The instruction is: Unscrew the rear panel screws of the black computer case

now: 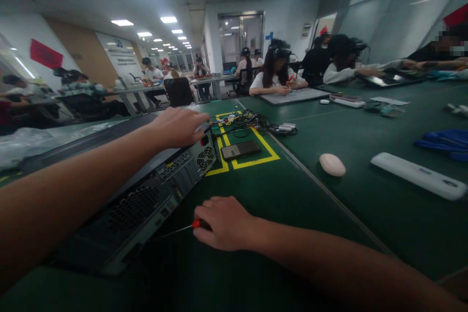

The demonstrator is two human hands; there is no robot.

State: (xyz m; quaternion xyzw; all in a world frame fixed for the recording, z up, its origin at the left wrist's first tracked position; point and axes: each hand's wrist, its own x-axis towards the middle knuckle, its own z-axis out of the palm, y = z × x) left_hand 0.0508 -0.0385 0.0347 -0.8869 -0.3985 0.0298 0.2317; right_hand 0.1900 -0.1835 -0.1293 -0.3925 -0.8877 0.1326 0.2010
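A black desktop computer case (171, 170) lies on its side at the left, its rear panel of vents, ports and a round fan grille facing right and towards me. My left hand (179, 126) grips the far corner of its upper edge, the thumb by the rear panel and the other fingertips partly hidden. Low over the table, my right hand (224, 224) is closed around a screwdriver (196, 224) with a red handle. Its thin shaft points left, and the tip reaches the dark lower part of the case, where I cannot tell whether it touches.
Beyond the case are a tangle of cables (252, 119) and a phone (240, 150) on yellow tape markings. Right of them lie a pale rounded object (332, 165), a long white device (419, 175) and blue cloth (444, 144). Co-workers sit across the green table (292, 195).
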